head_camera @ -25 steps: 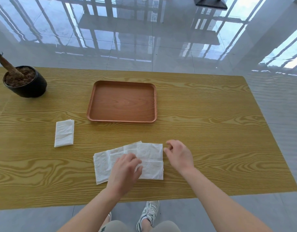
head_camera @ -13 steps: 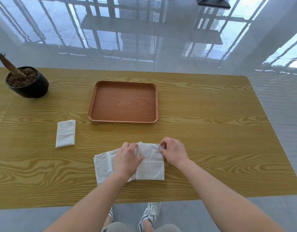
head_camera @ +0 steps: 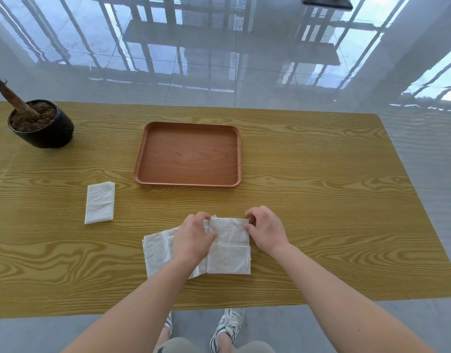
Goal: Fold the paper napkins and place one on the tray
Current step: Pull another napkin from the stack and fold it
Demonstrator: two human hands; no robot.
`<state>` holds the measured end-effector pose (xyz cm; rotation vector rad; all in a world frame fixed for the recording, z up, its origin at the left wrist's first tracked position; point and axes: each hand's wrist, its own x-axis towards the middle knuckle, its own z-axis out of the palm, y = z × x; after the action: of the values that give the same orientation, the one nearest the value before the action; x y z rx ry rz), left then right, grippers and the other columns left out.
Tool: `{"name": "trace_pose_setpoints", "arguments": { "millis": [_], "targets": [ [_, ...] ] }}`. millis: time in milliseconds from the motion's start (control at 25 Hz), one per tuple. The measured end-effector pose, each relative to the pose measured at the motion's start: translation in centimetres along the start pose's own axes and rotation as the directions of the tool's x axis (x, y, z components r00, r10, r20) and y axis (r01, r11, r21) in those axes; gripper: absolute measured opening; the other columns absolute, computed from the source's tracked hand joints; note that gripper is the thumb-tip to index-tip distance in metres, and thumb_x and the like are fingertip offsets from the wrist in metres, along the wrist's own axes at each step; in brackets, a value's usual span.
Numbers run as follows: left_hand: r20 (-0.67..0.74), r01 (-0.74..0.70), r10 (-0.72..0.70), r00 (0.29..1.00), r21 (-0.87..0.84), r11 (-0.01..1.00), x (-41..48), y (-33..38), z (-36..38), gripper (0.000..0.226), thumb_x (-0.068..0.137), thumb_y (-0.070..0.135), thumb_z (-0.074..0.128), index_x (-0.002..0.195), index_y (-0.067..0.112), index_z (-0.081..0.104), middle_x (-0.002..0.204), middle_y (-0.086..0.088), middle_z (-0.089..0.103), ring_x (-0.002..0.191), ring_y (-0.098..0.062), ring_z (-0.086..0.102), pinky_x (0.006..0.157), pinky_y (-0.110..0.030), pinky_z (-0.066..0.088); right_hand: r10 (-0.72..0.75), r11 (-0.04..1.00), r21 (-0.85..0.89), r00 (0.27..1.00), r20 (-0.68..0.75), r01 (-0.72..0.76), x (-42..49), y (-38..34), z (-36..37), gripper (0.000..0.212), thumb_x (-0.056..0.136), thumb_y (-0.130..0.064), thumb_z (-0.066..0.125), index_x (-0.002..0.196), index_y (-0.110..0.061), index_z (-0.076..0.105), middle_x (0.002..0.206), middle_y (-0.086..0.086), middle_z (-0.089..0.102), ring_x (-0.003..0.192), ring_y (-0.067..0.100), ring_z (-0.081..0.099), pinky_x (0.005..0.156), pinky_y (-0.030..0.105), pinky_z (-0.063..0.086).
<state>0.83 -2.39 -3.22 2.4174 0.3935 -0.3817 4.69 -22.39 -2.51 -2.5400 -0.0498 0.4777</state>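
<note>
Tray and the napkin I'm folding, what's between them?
Nothing; the head view shows only bare table between the tray and that napkin.

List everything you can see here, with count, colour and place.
table: one, yellow wood, middle of view
tray: one, reddish brown, table centre, beyond the hands
folded napkin: one, white, left of the tray, nearer
loose napkins: count unclear, white, near edge, under the hands
plant pot: one, black, far left corner
shoes: two, white, floor below the near edge
left hand, right hand: one each, gripping the loose napkins' far corners
</note>
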Motion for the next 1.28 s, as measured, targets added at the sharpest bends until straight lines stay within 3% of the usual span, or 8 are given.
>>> {"name": "trace_pose_setpoints", "arguments": {
  "millis": [160, 320, 520, 640, 800, 920, 1120, 1280],
  "targets": [
    [-0.012, 0.015, -0.015, 1.0, -0.025, 1.0, 0.1, 0.0, -0.1, 0.039, 0.083, 0.033, 0.074, 0.119, 0.032, 0.06, 0.094, 0.009, 0.054, 0.084, -0.012, 0.056, 0.063, -0.028, 0.046, 0.035, 0.999, -0.027, 0.999, 0.019, -0.034, 0.5, -0.4, -0.1, 0.002, 0.091, -0.021, 0.067, 0.09, -0.019, 0.068, 0.096, -0.004, 0.058, 0.089, 0.015, 0.056, 0.076, 0.027, 0.043],
    [-0.004, 0.023, -0.023, 1.0, -0.043, 0.999, 0.1, 0.1, -0.2, 0.043, 0.08, 0.031, 0.074, 0.12, 0.032, 0.06, 0.094, 0.009, 0.055, 0.085, -0.012, 0.056, 0.062, -0.027, 0.044, 0.025, 0.998, 0.055, 1.0, -0.002, -0.025, 0.0, -0.4, -0.5, 0.008, 0.088, -0.017, 0.069, 0.082, -0.021, 0.067, 0.088, -0.007, 0.062, 0.08, 0.012, 0.059, 0.074, 0.03, 0.051],
    [0.023, 0.037, -0.036, 0.999, -0.064, 0.997, 0.5, 0.5, -0.7, 0.048, 0.079, 0.036, 0.073, 0.125, 0.029, 0.059, 0.102, 0.002, 0.061, 0.092, -0.016, 0.059, 0.069, -0.03, 0.044, -0.028, 0.974, 0.222, 0.995, -0.096, 0.049, -1.9, -0.1, -1.0, 0.011, 0.084, -0.014, 0.073, 0.086, -0.023, 0.067, 0.076, -0.011, 0.068, 0.071, 0.006, 0.061, 0.062, 0.012, 0.046],
    [0.03, 0.009, -0.006, 1.0, -0.08, 0.997, 0.4, 0.5, -1.0, 0.037, 0.079, 0.038, 0.078, 0.113, 0.032, 0.065, 0.097, 0.006, 0.056, 0.088, -0.013, 0.055, 0.069, -0.029, 0.043, -0.062, 0.952, 0.292, 0.993, -0.105, 0.09, -2.6, -0.2, -1.3, 0.022, 0.083, -0.008, 0.075, 0.1, -0.022, 0.071, 0.082, -0.011, 0.07, 0.074, 0.007, 0.063, 0.068, 0.015, 0.052],
    [0.0, -0.057, 0.059, 0.998, -0.213, 0.975, 0.0, 0.4, -1.4, 0.013, 0.081, 0.028, 0.079, 0.09, 0.027, 0.07, 0.093, 0.005, 0.062, 0.089, -0.014, 0.056, 0.075, -0.029, 0.046, -0.097, 0.95, 0.287, 0.989, -0.115, 0.127, -3.6, -0.2, -1.4, 0.019, 0.082, -0.004, 0.077, 0.095, -0.019, 0.075, 0.083, -0.012, 0.072, 0.077, 0.008, 0.065, 0.07, 0.017, 0.054],
    [-0.063, -0.15, 0.139, 0.988, -0.254, 0.955, -1.3, -0.2, -1.7, 0.018, 0.082, 0.018, 0.079, 0.075, 0.03, 0.067, 0.086, 0.008, 0.065, 0.086, -0.014, 0.059, 0.076, -0.029, 0.049, -0.099, 0.954, 0.268, 0.985, -0.142, 0.135, -4.5, -0.2, -1.4, 0.017, 0.083, -0.004, 0.078, 0.092, -0.018, 0.077, 0.084, -0.015, 0.071, 0.079, 0.005, 0.066, 0.069, 0.009, 0.05],
    [-0.143, -0.339, 0.326, 0.935, -0.08, 0.937, -4.1, -1.5, -1.3, 0.013, 0.079, 0.012, 0.08, 0.079, 0.022, 0.072, 0.084, 0.01, 0.063, 0.086, -0.014, 0.057, 0.067, -0.032, 0.049, -0.23, 0.963, 0.114, 0.965, -0.122, 0.244, -6.9, -0.7, -0.3, 0.014, 0.085, -0.001, 0.074, 0.088, -0.015, 0.076, 0.089, -0.007, 0.068, 0.075, 0.008, 0.059, 0.07, 0.026, 0.052],
    [-0.143, -0.463, 0.47, 0.871, 0.08, 0.883, -5.4, -2.0, -0.7, 0.019, 0.071, 0.003, 0.081, 0.077, 0.018, 0.071, 0.081, 0.007, 0.061, 0.077, -0.019, 0.057, 0.056, -0.029, 0.043, -0.288, 0.957, 0.011, 0.954, -0.086, 0.29, -8.3, -0.2, 0.5, 0.013, 0.086, -0.002, 0.071, 0.091, -0.014, 0.074, 0.097, -0.005, 0.065, 0.089, 0.013, 0.059, 0.07, 0.034, 0.053]
  ]
}}
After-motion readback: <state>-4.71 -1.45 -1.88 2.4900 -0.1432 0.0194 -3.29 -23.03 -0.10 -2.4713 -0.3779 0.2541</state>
